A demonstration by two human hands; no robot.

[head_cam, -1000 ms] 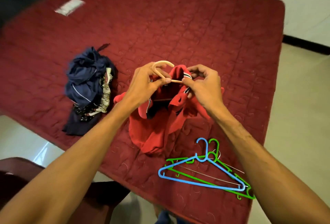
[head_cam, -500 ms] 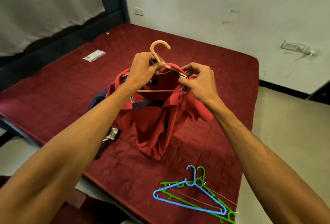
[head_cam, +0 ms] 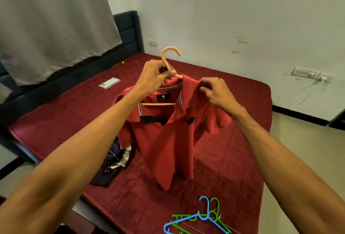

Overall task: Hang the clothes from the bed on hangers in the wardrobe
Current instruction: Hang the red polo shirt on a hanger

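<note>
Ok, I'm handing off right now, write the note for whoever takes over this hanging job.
Left hand: grips the neck of the tan hanger, holding it up over the bed.
Right hand: pinches the red shirt at its shoulder.
Done: the red shirt looks seated on the tan hanger.
Left: take it to the wardrobe, which is not in view. Then hang the dark clothes heaped on the bed. A blue hanger and a green hanger lie at the bed's near edge.
</note>
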